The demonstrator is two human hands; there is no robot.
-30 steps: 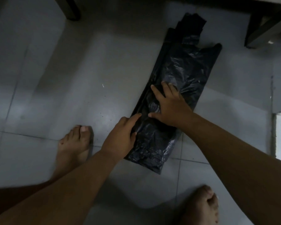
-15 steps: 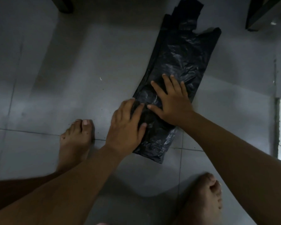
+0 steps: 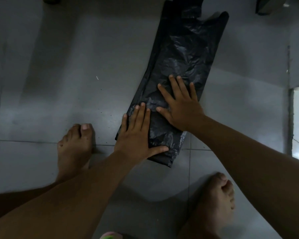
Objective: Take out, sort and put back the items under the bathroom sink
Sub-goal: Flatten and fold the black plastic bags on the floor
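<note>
Left hand [image 3: 136,135] slid onto black bag's [image 3: 185,54] near edge.

Both forearms are bare, no sleeves showing. The left hand [image 3: 136,135] and right hand [image 3: 181,107] are bare and carry no rings. Both feet [image 3: 74,147] are bare too.

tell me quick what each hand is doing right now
Left hand: open, pressing flat on the black plastic bag.
Right hand: open, fingers spread, pressing flat on the bag.
</note>
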